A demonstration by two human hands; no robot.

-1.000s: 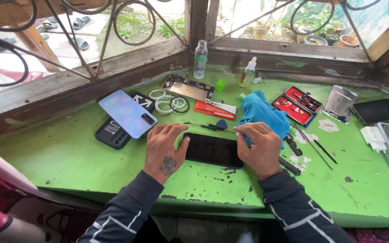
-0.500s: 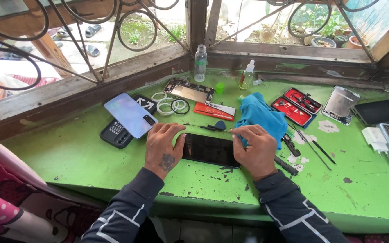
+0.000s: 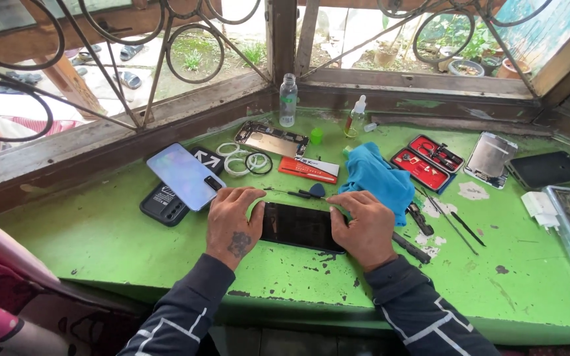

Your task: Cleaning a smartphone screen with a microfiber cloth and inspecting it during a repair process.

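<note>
A black smartphone [image 3: 298, 226] lies flat on the green table [image 3: 100, 237], its dark screen up. My left hand [image 3: 232, 221] grips its left end, fingers curled over the top edge. My right hand [image 3: 366, 224] holds its right end, the thumb on the screen. A blue cloth [image 3: 377, 178] lies just behind my right hand. A thin dark tool and a blue triangular pick [image 3: 316, 191] rest right behind the phone.
A pale blue phone [image 3: 185, 175] leans on a black case at the left. Tape rings [image 3: 235, 163], a bare phone frame [image 3: 272, 138], a red card, a clear bottle [image 3: 287, 100], a dropper bottle [image 3: 356, 117], a red tool case [image 3: 428, 162], tweezers [image 3: 453, 221] and phone parts lie around.
Both hands stay on the black phone. The fingers of my right hand have shifted slightly along its right edge; the camera has moved a little.
</note>
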